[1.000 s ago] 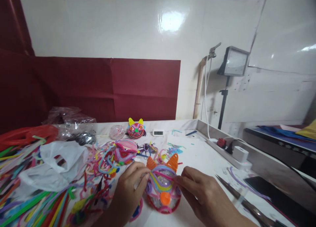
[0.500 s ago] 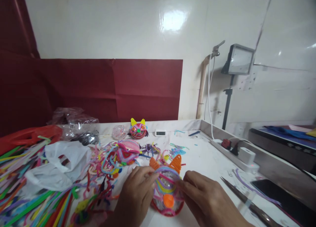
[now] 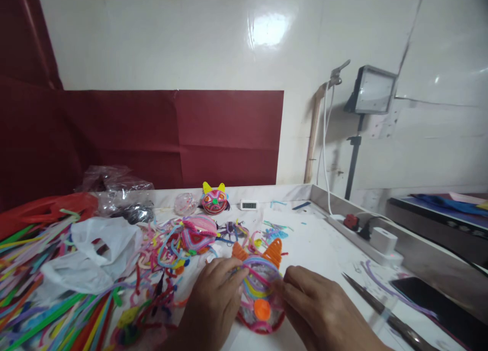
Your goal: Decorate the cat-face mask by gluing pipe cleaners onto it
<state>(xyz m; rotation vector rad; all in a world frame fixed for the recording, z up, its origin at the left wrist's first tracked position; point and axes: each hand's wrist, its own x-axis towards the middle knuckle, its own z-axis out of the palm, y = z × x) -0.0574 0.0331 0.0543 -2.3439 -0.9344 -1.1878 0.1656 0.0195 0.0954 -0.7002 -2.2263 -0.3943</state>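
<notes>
Cat face (image 3: 262, 295) is at the near tabletop (image 3: 324, 244), between left hand (image 3: 219, 297) and right hand (image 3: 318, 305). In the head view, left hand now covers more of its left side. Each grip looks pinched on the pink strip (image 3: 261, 276), so both ends seem held.

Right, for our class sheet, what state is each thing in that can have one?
Left hand: pinching the pink strip's left end
Right hand: pinching its right end
Pink strip: stretched across the orange-eared toy
Orange-eared toy: between the hands
Yellow-eared toy: upright
Clock: display showing, digits unreadable
Phone: screen dark
Lamp: apparently unlit
White bag: crumpled
Charger: plugged in
</notes>
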